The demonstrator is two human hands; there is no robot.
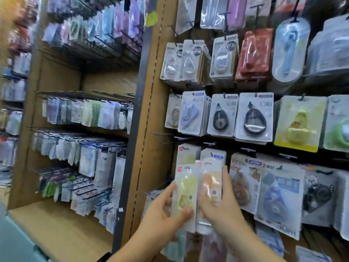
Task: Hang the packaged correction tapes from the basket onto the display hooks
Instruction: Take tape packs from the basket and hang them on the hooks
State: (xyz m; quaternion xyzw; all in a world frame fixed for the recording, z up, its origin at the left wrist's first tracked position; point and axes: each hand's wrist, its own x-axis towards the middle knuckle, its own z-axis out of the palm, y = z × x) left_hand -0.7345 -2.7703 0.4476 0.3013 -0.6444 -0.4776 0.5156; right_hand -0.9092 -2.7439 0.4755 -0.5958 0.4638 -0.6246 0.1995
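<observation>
My left hand (164, 208) grips a packaged correction tape with a yellow body (186, 193), thumb across its lower front. My right hand (221, 203) holds a second pack with an orange body (211, 182), fingers behind it and along its right edge. Both packs are upright, side by side and slightly overlapping, in front of the lowest hook row of the display panel. Behind them hang matching yellow packs (187, 154) on a hook. An empty hook (160, 133) sticks out just above and to the left. The basket is not in view.
The brown pegboard panel (151, 110) carries rows of carded correction tapes: black ones (254, 118), a yellow one (298, 123), a blue 30 m pack (279, 197). To the left, a recessed shelf bay (62, 229) holds long hooks full of stationery packs.
</observation>
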